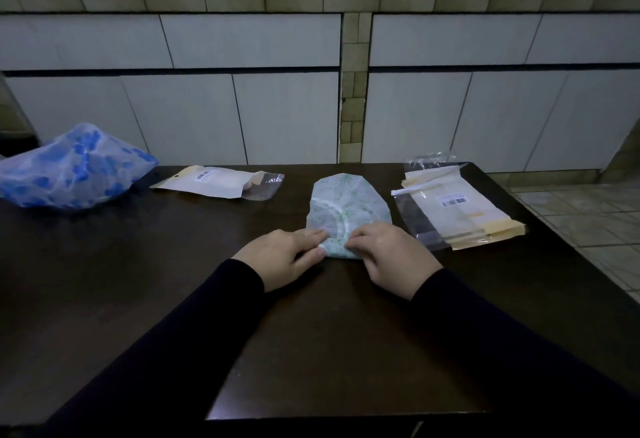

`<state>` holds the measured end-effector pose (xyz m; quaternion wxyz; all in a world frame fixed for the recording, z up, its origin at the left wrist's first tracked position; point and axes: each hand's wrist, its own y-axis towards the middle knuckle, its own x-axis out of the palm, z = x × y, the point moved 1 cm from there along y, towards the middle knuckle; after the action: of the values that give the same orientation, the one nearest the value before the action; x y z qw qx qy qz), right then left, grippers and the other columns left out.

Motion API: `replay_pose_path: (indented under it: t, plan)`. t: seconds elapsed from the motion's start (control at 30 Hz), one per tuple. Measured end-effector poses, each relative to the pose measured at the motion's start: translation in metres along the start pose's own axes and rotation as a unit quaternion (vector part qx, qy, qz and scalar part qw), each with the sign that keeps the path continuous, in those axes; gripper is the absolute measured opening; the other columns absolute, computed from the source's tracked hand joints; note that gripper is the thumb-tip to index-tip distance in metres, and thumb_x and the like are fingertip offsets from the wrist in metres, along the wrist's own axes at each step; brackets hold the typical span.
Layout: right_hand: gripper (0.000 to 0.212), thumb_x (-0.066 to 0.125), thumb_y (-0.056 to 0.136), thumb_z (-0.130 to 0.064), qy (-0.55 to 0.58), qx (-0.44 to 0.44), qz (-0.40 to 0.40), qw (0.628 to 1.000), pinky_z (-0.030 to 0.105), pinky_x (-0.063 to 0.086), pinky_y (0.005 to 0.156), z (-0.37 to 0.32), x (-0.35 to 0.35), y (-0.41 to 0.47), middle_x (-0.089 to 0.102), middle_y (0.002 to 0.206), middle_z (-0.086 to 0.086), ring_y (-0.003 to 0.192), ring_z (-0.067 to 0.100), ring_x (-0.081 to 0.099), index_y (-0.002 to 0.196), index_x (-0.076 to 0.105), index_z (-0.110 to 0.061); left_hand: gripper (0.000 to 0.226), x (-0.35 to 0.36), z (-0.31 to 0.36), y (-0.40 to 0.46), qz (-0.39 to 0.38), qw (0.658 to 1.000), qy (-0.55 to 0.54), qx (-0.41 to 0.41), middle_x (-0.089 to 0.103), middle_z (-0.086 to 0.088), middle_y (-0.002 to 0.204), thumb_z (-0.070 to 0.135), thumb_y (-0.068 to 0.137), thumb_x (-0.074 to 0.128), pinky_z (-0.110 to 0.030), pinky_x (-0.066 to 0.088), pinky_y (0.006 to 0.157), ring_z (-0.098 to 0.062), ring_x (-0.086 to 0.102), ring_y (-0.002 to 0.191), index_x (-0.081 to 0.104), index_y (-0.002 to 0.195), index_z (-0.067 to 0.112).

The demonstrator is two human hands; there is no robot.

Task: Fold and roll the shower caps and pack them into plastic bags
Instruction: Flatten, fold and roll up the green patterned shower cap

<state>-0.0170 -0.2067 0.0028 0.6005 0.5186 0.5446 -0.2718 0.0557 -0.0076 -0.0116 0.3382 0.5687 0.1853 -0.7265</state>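
A: What do the 2 hands do, closest to us?

B: Both lie on the near end of the green-printed shower cap [346,209], on the dark table [173,299]. The left hand [282,257] pinches the rolled near edge, fingers curled on it. The right hand [391,257] presses and grips the same edge from the other side. The sleeves are black.

A: And the cap itself?

B: It is folded flat and lies in the middle of the table, its round end pointing away.

A: Farther back?

B: Right of the cap lies a stack of plastic bags [460,216], just beside it. Left, 1 packed bag [216,183] lies apart. At the far left edge sits a blue-flowered cap [72,167], puffed up. Behind is a tiled wall [242,42].
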Motion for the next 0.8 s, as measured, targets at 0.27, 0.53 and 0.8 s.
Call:
replay_pose_path:
  t: [0.27,0.53,0.8]
  plan:
    - [0.037,0.048,0.098,-0.039,-0.024,0.043,-0.028,0.998,0.023,0.041,0.099,0.0,0.0,-0.007,0.057,0.125,-0.006,0.115,0.009,0.051,0.128,0.061,-0.024,0.053,-0.002,-0.001,-0.004,0.02,0.998,0.054,0.01,0.031,0.014,0.153,0.053,0.098,0.034,-0.028,0.026,0.112,-0.011,0.033,0.139,0.033,0.147,0.033]
    - [0.047,0.035,0.102,-0.04,-0.032,0.072,-0.119,0.99,0.033,0.022,0.117,0.004,0.002,-0.002,0.031,0.154,-0.011,0.14,0.006,0.031,0.147,0.034,-0.028,0.042,-0.009,-0.006,-0.003,0.012,0.998,-0.054,0.033,0.047,0.021,0.139,0.04,0.093,0.056,-0.021,0.03,0.113,0.011,0.04,0.128,0.054,0.134,0.031]
    - [0.038,0.05,0.095,-0.046,-0.004,0.052,-0.056,0.997,0.028,0.041,0.101,0.01,0.001,-0.003,0.064,0.123,-0.008,0.112,0.011,0.055,0.128,0.059,-0.031,0.03,-0.01,-0.011,-0.01,0.083,0.994,-0.068,0.028,0.068,0.017,0.113,0.039,0.084,0.069,-0.018,0.046,0.098,0.011,0.058,0.105,0.07,0.113,0.03]
